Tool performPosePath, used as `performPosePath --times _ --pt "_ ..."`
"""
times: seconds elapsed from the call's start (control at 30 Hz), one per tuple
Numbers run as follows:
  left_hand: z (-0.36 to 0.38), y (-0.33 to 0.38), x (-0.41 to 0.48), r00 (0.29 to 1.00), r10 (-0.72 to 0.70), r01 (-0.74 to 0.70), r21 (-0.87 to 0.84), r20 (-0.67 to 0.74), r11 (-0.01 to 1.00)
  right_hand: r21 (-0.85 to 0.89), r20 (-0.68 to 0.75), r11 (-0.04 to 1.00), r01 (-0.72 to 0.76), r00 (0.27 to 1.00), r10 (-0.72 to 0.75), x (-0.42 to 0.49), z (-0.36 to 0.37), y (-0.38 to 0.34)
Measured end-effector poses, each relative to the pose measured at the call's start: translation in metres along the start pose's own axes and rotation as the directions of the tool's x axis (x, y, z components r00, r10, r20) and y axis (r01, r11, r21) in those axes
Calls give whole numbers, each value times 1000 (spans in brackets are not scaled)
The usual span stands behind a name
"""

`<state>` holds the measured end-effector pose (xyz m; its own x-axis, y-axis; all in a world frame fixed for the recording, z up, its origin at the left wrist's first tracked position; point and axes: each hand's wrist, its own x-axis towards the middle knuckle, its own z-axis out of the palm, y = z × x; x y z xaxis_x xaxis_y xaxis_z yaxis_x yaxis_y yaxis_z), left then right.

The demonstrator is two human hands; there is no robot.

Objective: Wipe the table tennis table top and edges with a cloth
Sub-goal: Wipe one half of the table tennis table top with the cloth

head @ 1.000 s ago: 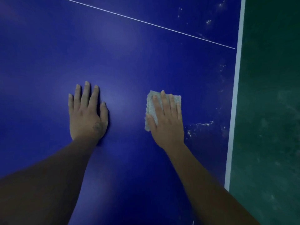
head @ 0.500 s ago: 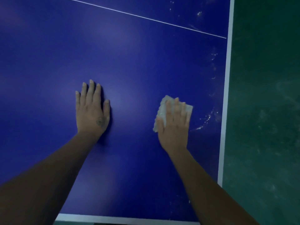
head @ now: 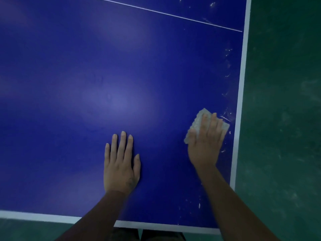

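Your right hand (head: 205,145) presses flat, fingers straight, on the grey cloth (head: 198,123), which lies on the blue table tennis table (head: 121,66) just beside its white right edge line (head: 240,101). Your left hand (head: 120,164) rests flat on the table, fingers straight and slightly spread, well apart from the cloth. White smears (head: 226,117) touch the cloth's far side.

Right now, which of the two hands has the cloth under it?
The right hand, near the table's right-side white border: its flat fingers press the pale cloth. The left hand lies bare on the blue top.
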<state>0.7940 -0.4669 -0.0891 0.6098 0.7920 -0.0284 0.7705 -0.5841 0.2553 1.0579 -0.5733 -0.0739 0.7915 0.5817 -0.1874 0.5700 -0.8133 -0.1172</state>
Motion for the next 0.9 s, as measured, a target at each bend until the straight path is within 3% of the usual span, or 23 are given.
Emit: performPosePath --times 0.17,0.3,0.37,0.47,0.63,0.77,0.9 --pt "0 0 -1 1000 2 -2 -16 -21 1000 11 49 962 272 961 -272 -44 8 -51" --pt "2 1 -1 1000 -12 11 -23 -18 1000 -25 108 860 509 857 -504 -52 7 -9" --pt "3 1 -2 1000 -14 13 -29 -26 1000 -30 104 874 485 871 -480 -40 1 25" --pt "3 2 -2 999 -15 14 -27 -39 1000 -20 50 949 316 948 -314 -20 -6 61" --pt "4 2 -1 998 -11 11 -17 -55 1000 -8 4 997 77 997 -77 -26 0 19" --pt "4 1 -1 999 -6 6 -4 -53 1000 17 87 951 310 947 -310 -71 12 -33" --pt "3 1 -1 999 -8 8 -4 -37 1000 3 113 856 517 850 -514 -91 16 -5"
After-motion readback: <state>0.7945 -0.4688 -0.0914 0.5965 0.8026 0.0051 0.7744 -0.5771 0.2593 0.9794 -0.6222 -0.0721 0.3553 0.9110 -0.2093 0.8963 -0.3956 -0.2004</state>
